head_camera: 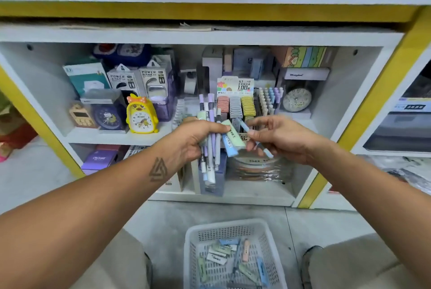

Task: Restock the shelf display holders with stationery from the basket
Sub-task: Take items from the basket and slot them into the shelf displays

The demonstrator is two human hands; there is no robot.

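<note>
My left hand (198,137) grips a bundle of pastel pens (211,111) together with green and blue erasers (231,140), held in front of the shelf. My right hand (277,135) pinches a single light-blue pen (263,147), just right of the bundle. Behind the hands stands a display holder with rows of pink, grey and yellow lead cases (235,106), and beside it a rack of upright pens (270,99). On the floor between my knees sits a white mesh basket (193,249) holding several erasers (218,253) and pens.
The shelf also carries a yellow duck clock (141,116), a blue clock (108,118), power bank boxes (123,83) and a round clock (297,99) at the right. A lower shelf holds boxes and wrapped rolls (256,167). Yellow frame posts (363,111) flank the opening.
</note>
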